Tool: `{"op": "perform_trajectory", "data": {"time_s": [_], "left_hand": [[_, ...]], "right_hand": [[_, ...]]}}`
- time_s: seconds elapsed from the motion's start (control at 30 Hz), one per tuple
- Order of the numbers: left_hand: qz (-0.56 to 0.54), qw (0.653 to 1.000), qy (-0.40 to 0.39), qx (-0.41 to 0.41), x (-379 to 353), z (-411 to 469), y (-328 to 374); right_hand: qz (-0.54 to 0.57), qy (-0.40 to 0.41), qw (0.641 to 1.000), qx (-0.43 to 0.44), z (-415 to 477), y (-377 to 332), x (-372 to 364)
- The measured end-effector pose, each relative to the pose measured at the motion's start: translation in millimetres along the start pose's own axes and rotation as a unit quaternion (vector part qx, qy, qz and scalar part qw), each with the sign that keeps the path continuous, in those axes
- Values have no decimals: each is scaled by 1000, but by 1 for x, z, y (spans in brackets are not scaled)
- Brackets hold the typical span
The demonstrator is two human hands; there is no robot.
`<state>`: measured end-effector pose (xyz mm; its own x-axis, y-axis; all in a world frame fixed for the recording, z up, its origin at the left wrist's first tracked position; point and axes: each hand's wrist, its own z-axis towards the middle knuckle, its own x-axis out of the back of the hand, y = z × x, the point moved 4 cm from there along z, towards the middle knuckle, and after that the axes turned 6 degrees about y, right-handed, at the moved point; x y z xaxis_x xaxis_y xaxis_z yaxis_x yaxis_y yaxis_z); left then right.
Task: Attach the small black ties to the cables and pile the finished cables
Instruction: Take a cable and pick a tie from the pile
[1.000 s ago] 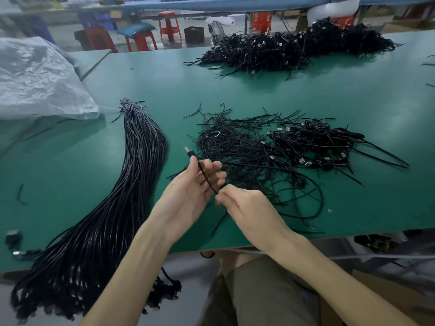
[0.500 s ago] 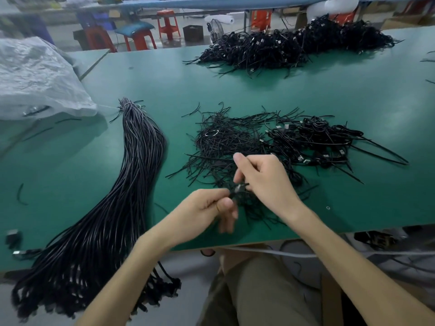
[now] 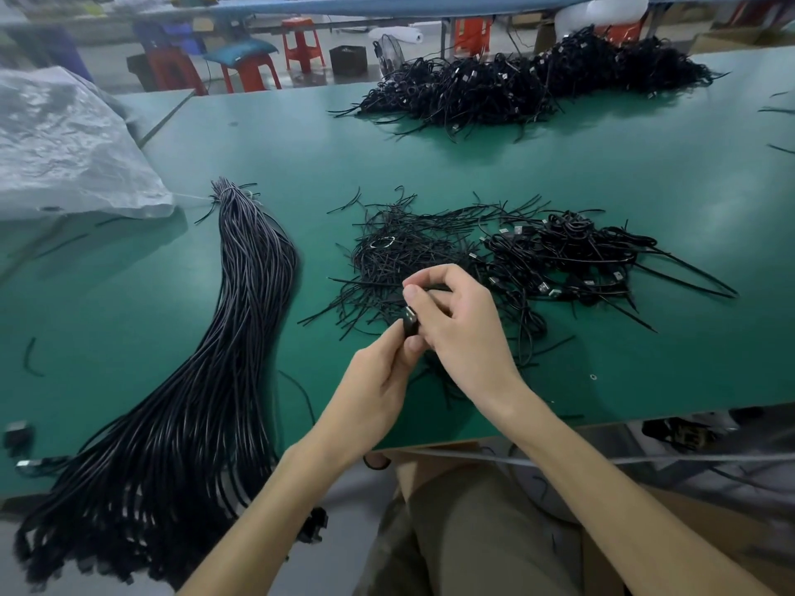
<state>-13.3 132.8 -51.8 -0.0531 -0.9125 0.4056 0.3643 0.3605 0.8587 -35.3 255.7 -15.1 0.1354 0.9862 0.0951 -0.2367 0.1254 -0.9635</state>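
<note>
Cable [image 3: 411, 324] pinched between left hand [image 3: 378, 380] and right hand [image 3: 464, 333]

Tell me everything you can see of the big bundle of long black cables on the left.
The bundle of long black cables is a thick sheaf of thin, glossy, rubbery-looking cords lying side by side. Gathered tight at its far end, it bends gently and fans wider toward the near edge of the green table, where its ends spill over. It lies flat on the table's left part.
</note>
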Motion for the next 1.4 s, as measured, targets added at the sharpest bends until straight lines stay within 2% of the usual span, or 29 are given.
{"op": "perform_trajectory", "data": {"time_s": [0.13, 0.2, 0.27, 0.3, 0.37, 0.43, 0.5, 0.53, 0.57, 0.6, 0.63, 0.67, 0.73, 0.77, 0.8, 0.83, 0.87, 0.9, 1.0, 1.17, 1.23, 1.3, 1.4], "left_hand": [[-101, 994, -15, 25, 1, 0, -1], [-159, 986, 19, 42, 1, 0, -6], [-258, 959, 64, 95, -1, -1, -11], [-320, 935, 77, 129, -3, 1, -13], [-468, 858, 84, 194, -3, 9, -13], [-616, 743, 114, 236, 7, 19, -13], [-733, 620, 159, 229, 29, 23, -14], [-763, 588, 156, 216, 39, 22, -11], [-774, 583, 130, 209, 45, 19, -7], [-760, 611, 88, 203, 48, 15, -2], [-714, 670, 40, 197, 50, 9, 4], [-636, 749, -12, 186, 50, 4, 10], [-366, 913, -114, 143, 45, -4, 16], [-192, 963, -155, 109, 38, -7, 16], [-35, 981, -176, 69, 30, -8, 14], [77, 983, -165, 39, 25, -8, 12], [126, 983, -131, 28, 21, -7, 11], [125, 988, -83, 29, 20, -7, 9], [36, 997, 45, 57, 24, -4, -2], [-46, 991, 100, 73, 18, -4, -2], [-145, 976, 132, 92, 16, -1, -1], [-318, 923, 142, 162, 11, 1, -3], [-539, 792, 155, 242, 12, 12, 3]], "right_hand": [[11, -25, 1000, 11, -3, -1, -2], [8, -41, 999, 29, -5, -3, -3], [-36, -51, 996, 62, -7, -6, -5], [-64, -54, 993, 78, -9, -6, -7], [-92, -62, 990, 91, -13, -5, -11], [-99, -68, 989, 84, -17, 1, -13], [-111, -51, 990, 69, -16, 9, -8], [-116, -38, 991, 57, -14, 15, -4], [-122, -24, 991, 46, -11, 21, 1], [-131, -11, 991, 37, -7, 25, 5], [-143, 0, 989, 31, -3, 28, 9], [-155, 9, 987, 30, 2, 28, 11], [-175, 18, 983, 41, 11, 25, 11], [-186, 20, 981, 50, 15, 22, 10], [-196, 21, 979, 59, 18, 19, 8], [-203, 22, 977, 66, 19, 16, 6], [-203, 21, 976, 73, 20, 12, 5], [-197, 20, 977, 79, 19, 8, 3], [-155, 22, 984, 83, 16, 0, 4], [-98, 12, 993, 64, 8, -7, 1], [-72, -1, 996, 55, 1, -8, -5], [-59, -9, 996, 61, -5, -7, -11], [-48, -24, 996, 70, -14, 3, -19]]}}
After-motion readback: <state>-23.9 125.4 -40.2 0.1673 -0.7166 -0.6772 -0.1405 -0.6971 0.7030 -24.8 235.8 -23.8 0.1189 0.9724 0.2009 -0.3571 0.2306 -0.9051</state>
